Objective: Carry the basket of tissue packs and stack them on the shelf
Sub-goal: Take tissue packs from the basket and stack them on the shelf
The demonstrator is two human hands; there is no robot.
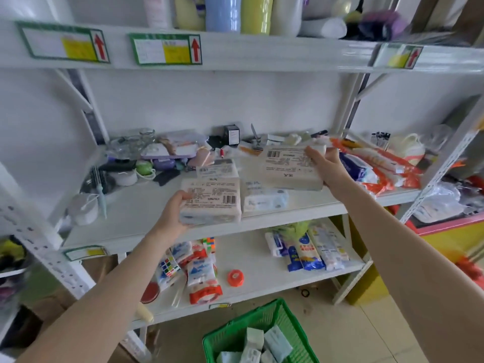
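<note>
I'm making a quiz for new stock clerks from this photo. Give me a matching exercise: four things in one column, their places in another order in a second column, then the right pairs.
Things:
1. green basket
2. orange lid
3. tissue pack with its barcode at lower right
4. tissue pack with its barcode at upper left

Places:
A. held in the right hand
B. on the floor
C. on the lower shelf
D. held in the left hand

Pairs: 1-B, 2-C, 3-D, 4-A

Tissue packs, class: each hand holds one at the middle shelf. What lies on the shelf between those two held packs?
In the head view, a small blue-and-white tissue pack lies between the left-hand pack and right-hand pack.
</note>
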